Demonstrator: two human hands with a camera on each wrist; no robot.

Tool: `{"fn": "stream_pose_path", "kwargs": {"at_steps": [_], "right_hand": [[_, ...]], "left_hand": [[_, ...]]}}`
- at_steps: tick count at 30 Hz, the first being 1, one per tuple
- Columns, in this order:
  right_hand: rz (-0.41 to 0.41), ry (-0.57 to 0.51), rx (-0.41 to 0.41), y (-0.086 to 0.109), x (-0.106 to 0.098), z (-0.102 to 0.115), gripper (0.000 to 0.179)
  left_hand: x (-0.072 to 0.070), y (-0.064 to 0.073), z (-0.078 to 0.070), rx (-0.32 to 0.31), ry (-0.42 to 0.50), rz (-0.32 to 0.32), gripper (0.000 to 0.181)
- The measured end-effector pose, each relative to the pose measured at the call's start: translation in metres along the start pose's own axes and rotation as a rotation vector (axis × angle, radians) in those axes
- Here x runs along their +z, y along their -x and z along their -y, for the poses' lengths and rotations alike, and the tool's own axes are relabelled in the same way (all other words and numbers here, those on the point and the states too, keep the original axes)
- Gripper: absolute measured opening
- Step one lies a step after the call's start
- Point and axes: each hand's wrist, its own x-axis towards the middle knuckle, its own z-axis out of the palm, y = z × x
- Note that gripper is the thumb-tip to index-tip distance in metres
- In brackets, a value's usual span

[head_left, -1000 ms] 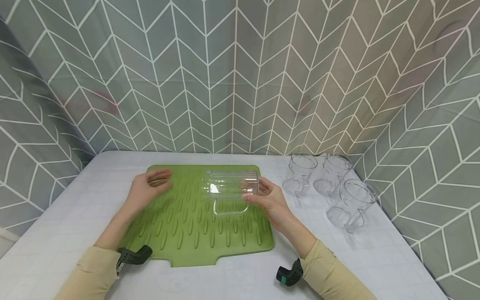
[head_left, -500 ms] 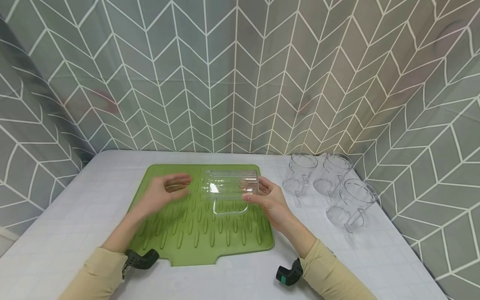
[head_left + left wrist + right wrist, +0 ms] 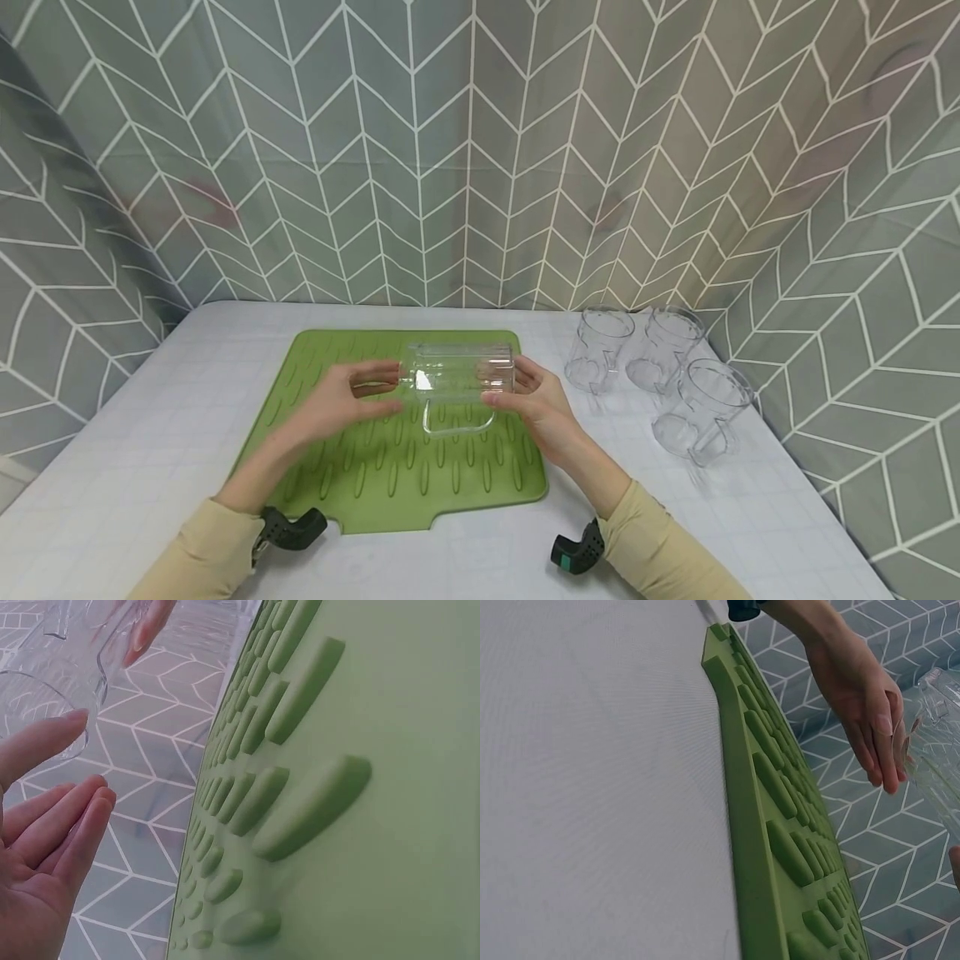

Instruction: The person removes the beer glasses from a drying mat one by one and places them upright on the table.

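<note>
A clear glass mug (image 3: pixel 453 372) is held sideways above a green ribbed mat (image 3: pixel 382 487), its handle towards me. My right hand (image 3: pixel 546 412) grips the mug's right end between thumb and fingers. At the left end is my left hand (image 3: pixel 341 404), thumb and fingers extended and spread apart. In the left wrist view, the thumb of the left hand (image 3: pixel 45 847) overlaps the near rim of the mug (image 3: pixel 45 682), with the fingers below it; contact is unclear. The right wrist view shows the left hand beside the mug (image 3: pixel 934 754), while the right hand is mostly out of frame.
Three more clear glass mugs stand upright at the right of the white table (image 3: pixel 480 562): one at the back (image 3: pixel 600 346), one beside it (image 3: pixel 663 348), one nearer (image 3: pixel 703 410). A patterned curtain (image 3: pixel 465 150) hangs behind the table.
My left hand has moved right across the mat to the mug's left end. The right hand and mug have stayed almost in place.
</note>
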Motion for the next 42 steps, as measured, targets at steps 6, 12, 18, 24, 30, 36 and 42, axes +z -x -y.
{"fn": "stream_pose_path", "kwargs": {"at_steps": [6,12,18,24,30,36,42], "right_hand": [[-0.002,0.0,0.0,0.0002,0.0005,0.0002,0.083],[0.002,0.001,-0.004,0.0005,0.0006,0.0004,0.085],[0.011,0.008,-0.011,0.0007,0.0012,-0.0005,0.084],[0.03,-0.008,-0.014,0.0026,0.0016,0.0006,0.085],[0.054,-0.017,-0.001,0.0027,0.0005,0.0008,0.083],[0.082,-0.024,0.009,0.0021,-0.0013,0.0012,0.08],[0.103,-0.004,-0.001,0.0015,-0.0012,0.0008,0.077]], "left_hand": [[0.0039,0.0009,-0.0022,-0.003,0.0,0.01,0.072],[0.0069,0.0012,-0.0041,0.013,0.013,0.031,0.071],[0.0074,0.0019,-0.0036,0.009,-0.001,0.028,0.07],[0.0073,0.001,-0.0046,0.012,-0.001,0.023,0.067],[0.0077,-0.0004,-0.0047,0.036,-0.008,0.018,0.061],[0.0082,0.0003,-0.0052,0.049,0.016,0.01,0.062],[0.0082,0.0008,-0.0054,0.075,0.033,-0.019,0.063]]}}
